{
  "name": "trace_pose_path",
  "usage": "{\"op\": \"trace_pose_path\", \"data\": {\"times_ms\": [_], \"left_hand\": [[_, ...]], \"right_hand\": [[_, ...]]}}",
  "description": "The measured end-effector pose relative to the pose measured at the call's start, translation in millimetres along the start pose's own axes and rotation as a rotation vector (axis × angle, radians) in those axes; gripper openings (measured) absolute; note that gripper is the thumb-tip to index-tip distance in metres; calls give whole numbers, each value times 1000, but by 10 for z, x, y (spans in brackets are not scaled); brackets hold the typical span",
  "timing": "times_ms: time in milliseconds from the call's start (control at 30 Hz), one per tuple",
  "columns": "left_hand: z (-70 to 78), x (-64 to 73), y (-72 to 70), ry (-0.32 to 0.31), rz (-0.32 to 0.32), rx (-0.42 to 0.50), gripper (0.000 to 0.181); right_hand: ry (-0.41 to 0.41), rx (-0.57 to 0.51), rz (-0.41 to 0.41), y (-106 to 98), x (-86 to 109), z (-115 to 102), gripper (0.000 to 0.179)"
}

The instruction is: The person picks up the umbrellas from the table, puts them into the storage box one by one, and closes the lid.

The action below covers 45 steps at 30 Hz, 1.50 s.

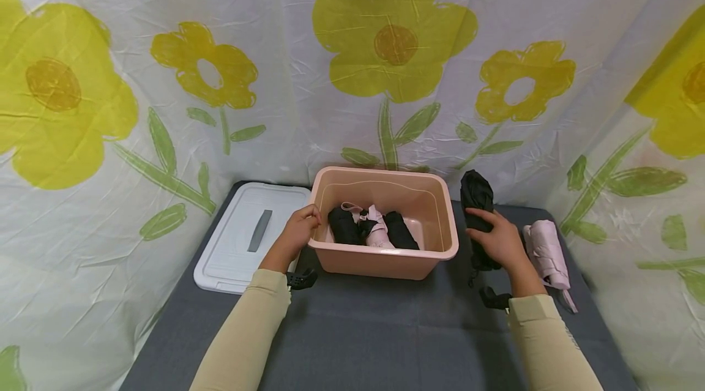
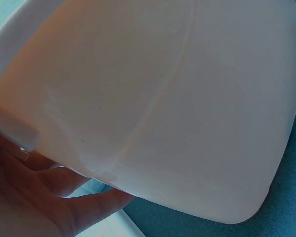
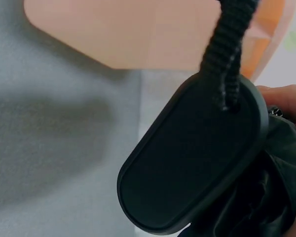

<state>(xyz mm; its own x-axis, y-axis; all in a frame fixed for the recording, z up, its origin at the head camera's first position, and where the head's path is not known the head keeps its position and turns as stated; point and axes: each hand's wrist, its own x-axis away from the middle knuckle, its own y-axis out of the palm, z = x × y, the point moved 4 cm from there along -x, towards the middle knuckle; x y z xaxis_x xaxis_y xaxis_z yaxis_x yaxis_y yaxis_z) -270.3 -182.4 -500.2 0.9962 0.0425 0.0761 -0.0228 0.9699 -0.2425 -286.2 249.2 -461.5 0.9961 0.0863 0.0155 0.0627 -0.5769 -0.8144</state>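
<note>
A pink plastic bin stands near the back of the table. My left hand holds its left rim; the left wrist view shows the fingers hooked under the edge. Right of the bin, my right hand grips a folded black umbrella. Its flat handle end, with a wrist strap, faces the right wrist camera. Inside the bin lie a black folded umbrella, a pale pink one and another black one, side by side.
A white lid with a grey handle lies left of the bin. Another pale pink folded umbrella rests at the table's right side, beyond my right hand. A flower-printed curtain hangs close behind the dark grey table.
</note>
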Motion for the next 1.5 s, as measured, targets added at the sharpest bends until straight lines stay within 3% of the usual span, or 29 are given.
{"op": "trace_pose_path", "data": {"times_ms": [367, 467, 600, 667, 1500], "left_hand": [[-9, 1, -8, 2, -3, -7, 16], [75, 45, -18, -13, -23, -3, 16], [66, 42, -16, -25, -18, -5, 16], [-18, -6, -10, -19, -4, -7, 16], [-19, -15, -6, 1, -10, -9, 18]], "right_hand": [[-4, -56, -36, -64, 18, -195, 62], [-6, -67, -44, -79, 18, -250, 62], [-2, -82, -56, -102, 8, -326, 63], [-1, -90, -62, -113, 3, -368, 63], [-65, -153, -91, -182, 8, -653, 65]]}}
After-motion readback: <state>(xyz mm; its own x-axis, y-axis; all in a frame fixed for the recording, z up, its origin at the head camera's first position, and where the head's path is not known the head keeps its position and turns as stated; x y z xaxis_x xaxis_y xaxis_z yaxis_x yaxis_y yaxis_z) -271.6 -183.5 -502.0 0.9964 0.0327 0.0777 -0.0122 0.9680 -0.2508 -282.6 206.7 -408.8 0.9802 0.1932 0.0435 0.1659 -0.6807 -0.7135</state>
